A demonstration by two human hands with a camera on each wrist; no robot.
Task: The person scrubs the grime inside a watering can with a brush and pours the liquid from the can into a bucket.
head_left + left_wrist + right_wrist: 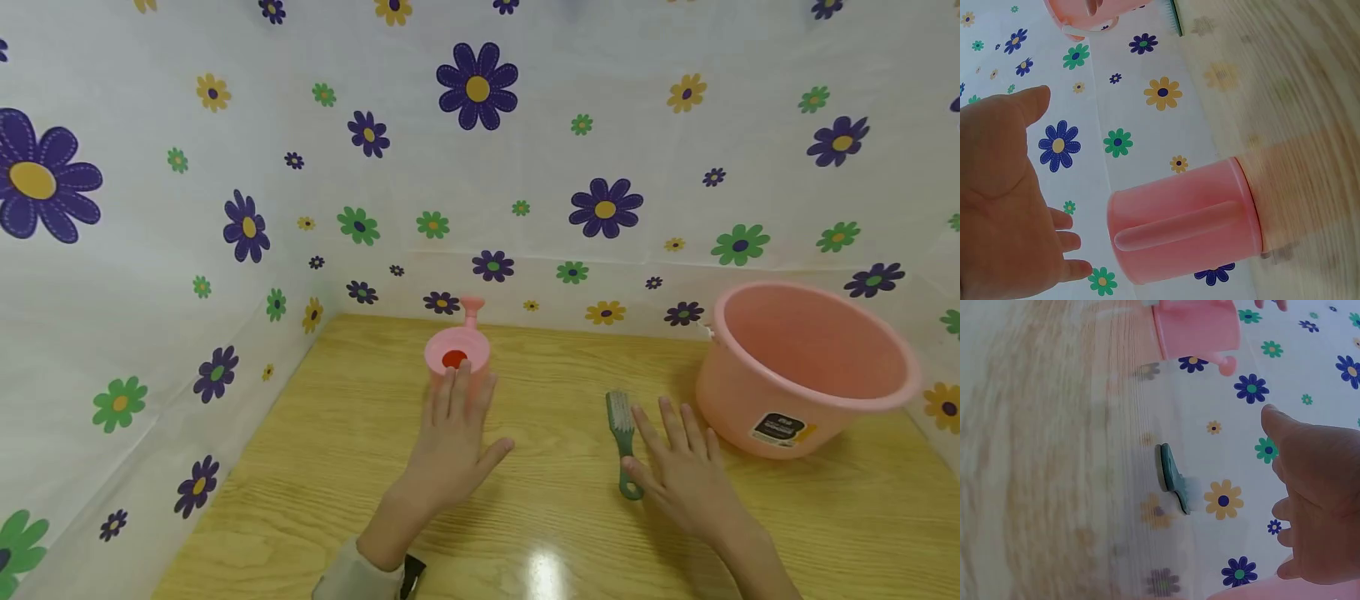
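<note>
A pink watering can [457,342] stands upright at the back of the table, its spout pointing toward the wall and a red patch visible inside its opening. In front of it is my left hand [453,446], fingers spread and nothing held; the left wrist view shows a gap between this hand and the can's handle [1179,226]. A green-handled brush [622,437] lies bristles up on the tabletop. Just to its right hovers my right hand [686,483], fingers extended and holding nothing. The right wrist view shows this hand [1322,497] apart from the brush [1171,475].
A large pink bucket [723,392] with a dark label stands at the right, beyond my right hand. Flower-patterned white sheeting [525,167] rises behind and left of the wooden table [345,400]. Beside my left sleeve lies a partly hidden black object [412,573].
</note>
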